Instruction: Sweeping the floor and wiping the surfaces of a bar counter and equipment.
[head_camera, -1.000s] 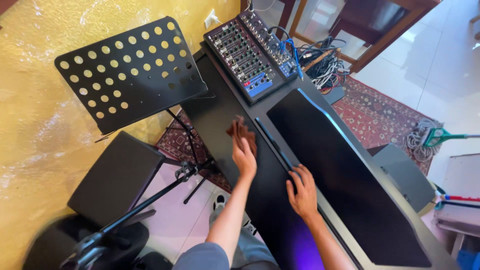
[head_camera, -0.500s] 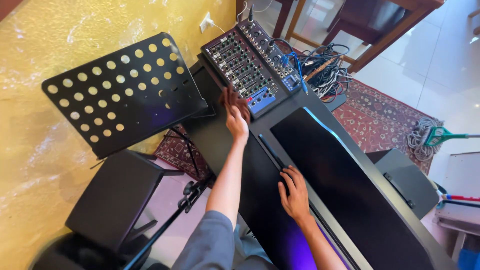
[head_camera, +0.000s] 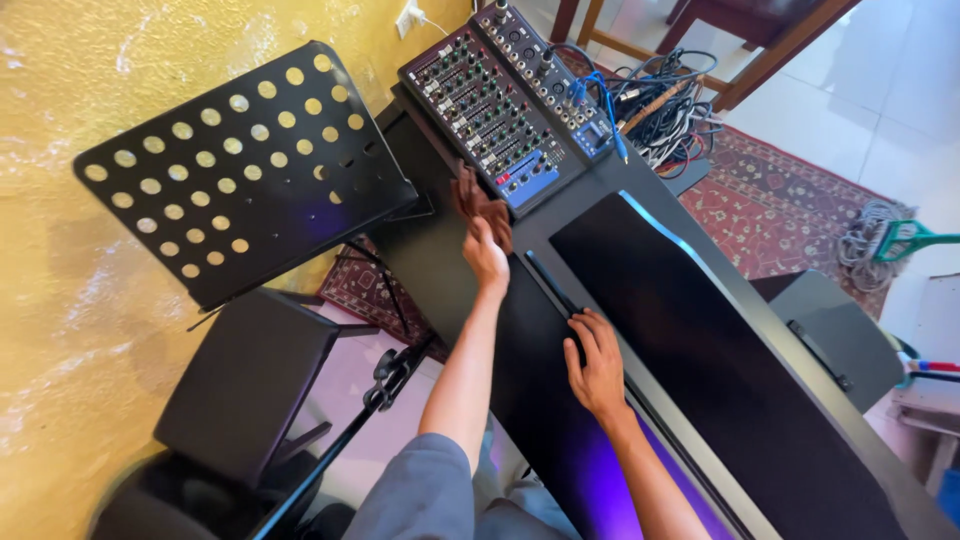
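My left hand (head_camera: 487, 252) is stretched out over the closed black lid of a digital piano (head_camera: 470, 300), pressing a brown cloth (head_camera: 476, 202) against the glossy surface close to the near edge of an audio mixer (head_camera: 492, 105). My right hand (head_camera: 597, 362) lies flat on the lid nearer to me, fingers spread, beside the narrow ridge along the piano's black top panel (head_camera: 700, 330). It holds nothing.
A perforated black music stand (head_camera: 240, 170) stands at the left, with a black stool (head_camera: 245, 385) and a microphone stand (head_camera: 380, 385) below it. Tangled cables (head_camera: 665, 110) lie behind the mixer. A patterned red rug (head_camera: 780, 205) and a yellow wall (head_camera: 60, 300) border the piano.
My left hand and the cloth slid along the lid away from me up to the mixer, then drew slightly back. My right hand stayed on the lid.
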